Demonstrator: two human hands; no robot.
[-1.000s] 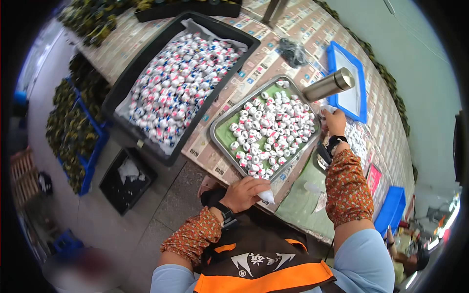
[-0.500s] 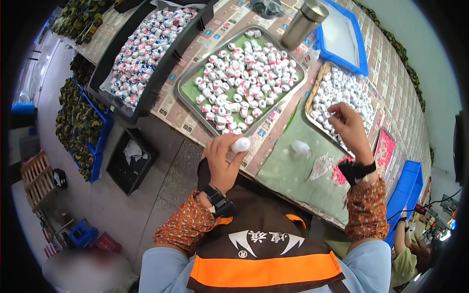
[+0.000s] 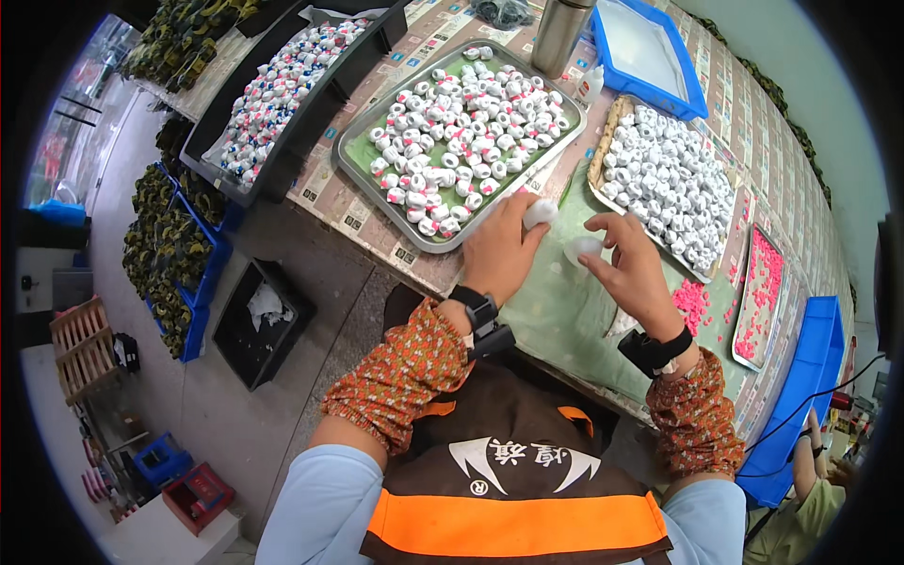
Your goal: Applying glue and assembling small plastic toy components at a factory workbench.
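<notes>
My left hand is closed on a small rounded white piece just off the front right corner of the metal tray. Close by, over the green mat, the thumb and fingertips of my right hand pinch the edge of a translucent white rounded piece. Many white pieces with pink spots lie in the metal tray. Plain white pieces fill a shallow tray beyond my right hand. Pink bits lie on the mat beside my right wrist.
A narrow tray of pink bits and a blue bin stand at the right. A steel flask, a small clear bottle and a blue tray are at the back. A black crate holds coloured white pieces at left.
My left hand has moved right with the white piece. My right hand has come back from the plain white pieces to the translucent piece over the mat. The view has shifted slightly.
</notes>
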